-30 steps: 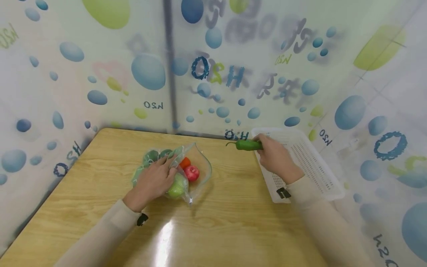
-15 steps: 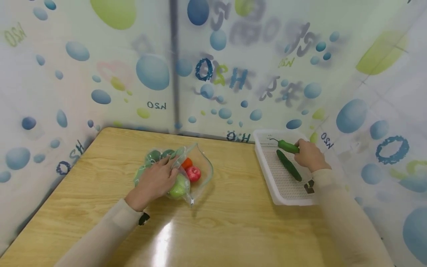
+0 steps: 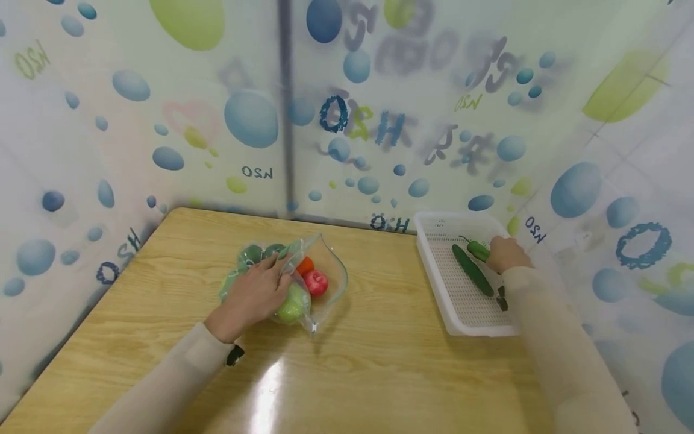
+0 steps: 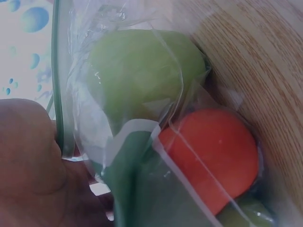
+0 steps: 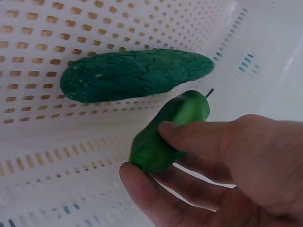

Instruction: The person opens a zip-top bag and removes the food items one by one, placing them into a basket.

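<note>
My right hand [image 3: 506, 256] reaches into a white perforated basket [image 3: 434, 283] and grips a green pepper [image 5: 144, 149] between thumb and fingers. The pepper's thin stem points away from the hand. Beside it, a dark green cucumber [image 5: 137, 75] lies on the basket floor. On the left, my left hand [image 3: 255, 295] lies over a clear zip bag [image 3: 328, 305] and grips its edge near the mouth. Through the film show a red apple [image 3: 316, 282], an orange-red round item [image 3: 305, 265] and a pale green fruit or vegetable [image 4: 147, 71]. The hand hides part of the bag.
Both the bag and the basket rest on a wooden table [image 3: 379, 361]. A wall covering [image 3: 358, 163] with blue and green spots rises behind the table's back edge. The basket's raised walls surround the right hand's fingers.
My right hand has carried the pepper from above the table, at the basket's left side, rightward and down into the basket beside the cucumber. The left hand keeps its place on the bag.
</note>
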A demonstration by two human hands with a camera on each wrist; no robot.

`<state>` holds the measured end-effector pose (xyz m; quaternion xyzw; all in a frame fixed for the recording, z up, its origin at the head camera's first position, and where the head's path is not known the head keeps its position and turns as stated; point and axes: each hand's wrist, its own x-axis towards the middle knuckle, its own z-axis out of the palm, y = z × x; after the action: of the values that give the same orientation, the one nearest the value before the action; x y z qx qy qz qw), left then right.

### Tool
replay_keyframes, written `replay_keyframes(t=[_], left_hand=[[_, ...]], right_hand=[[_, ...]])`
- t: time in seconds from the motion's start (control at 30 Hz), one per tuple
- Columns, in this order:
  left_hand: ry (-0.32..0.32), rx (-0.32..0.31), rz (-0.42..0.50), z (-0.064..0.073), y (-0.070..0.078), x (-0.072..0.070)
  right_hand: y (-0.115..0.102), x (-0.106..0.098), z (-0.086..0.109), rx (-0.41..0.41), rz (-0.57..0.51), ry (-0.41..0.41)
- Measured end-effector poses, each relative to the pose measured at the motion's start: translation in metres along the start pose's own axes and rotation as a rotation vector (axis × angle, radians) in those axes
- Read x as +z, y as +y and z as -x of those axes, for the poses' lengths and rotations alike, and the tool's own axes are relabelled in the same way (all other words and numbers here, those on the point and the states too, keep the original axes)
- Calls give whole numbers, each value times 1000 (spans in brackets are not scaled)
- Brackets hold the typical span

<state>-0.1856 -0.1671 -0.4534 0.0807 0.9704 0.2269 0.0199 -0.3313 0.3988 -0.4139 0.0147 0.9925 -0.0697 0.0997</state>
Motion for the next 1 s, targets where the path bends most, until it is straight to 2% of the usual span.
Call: replay_keyframes(t=[0.23,0.47,0.8,1.0], left_hand=[[-7,-6,-10,-2,0,1],[-19,-14,-8,-1,2,0],[-11,-11,-19,0,4,0],[-15,-21,-26,-2,2,2]], right_hand=[[2,11,-6,43,7,-39],[-5,8,1,41,-5,-9],[-27,4,9,14,-35,59],[-56,6,18,-36,-31,79]])
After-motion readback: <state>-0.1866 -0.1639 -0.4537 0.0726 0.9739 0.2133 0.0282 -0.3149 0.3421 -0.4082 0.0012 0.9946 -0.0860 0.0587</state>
